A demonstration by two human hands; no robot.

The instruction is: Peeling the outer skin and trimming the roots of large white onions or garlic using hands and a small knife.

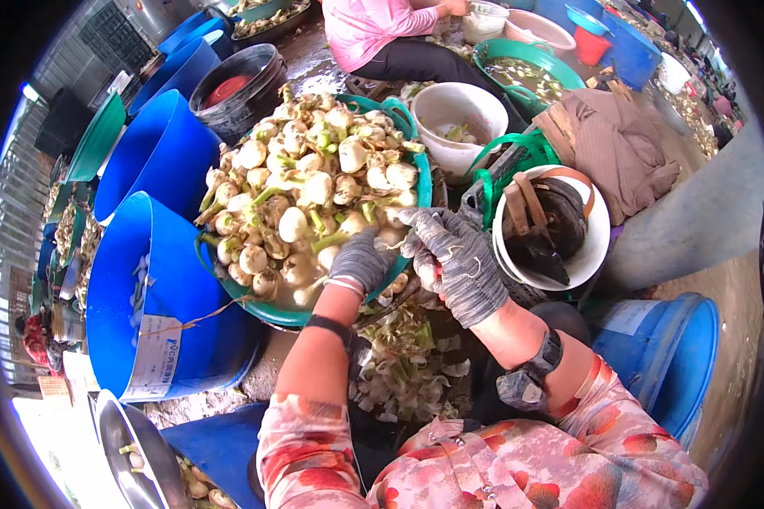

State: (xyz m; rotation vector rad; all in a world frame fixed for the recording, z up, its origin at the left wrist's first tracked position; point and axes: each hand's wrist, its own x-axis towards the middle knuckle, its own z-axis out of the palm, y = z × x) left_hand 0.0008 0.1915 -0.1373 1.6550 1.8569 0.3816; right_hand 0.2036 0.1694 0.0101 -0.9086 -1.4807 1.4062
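A green plastic basin (424, 172) is heaped with garlic bulbs (318, 188), some with short green stems, and holds murky water at its near side. My left hand (364, 259), in a grey knit glove, is at the basin's near right rim with its fingertips on a pale bulb. Close beside it, over the rim, my right hand (461, 261) is curled in a matching glove around something with a red part; most of it is hidden by the fingers. Peelings (414, 362) lie in a pile on the ground below my hands.
Blue plastic tubs (197, 337) stand on the left. On the right are a white bucket (605, 245) with wooden-handled tools, a white bucket (430, 95) and a blue barrel (656, 350) lying tilted. A person in pink (382, 32) sits beyond, near a green basin (566, 70).
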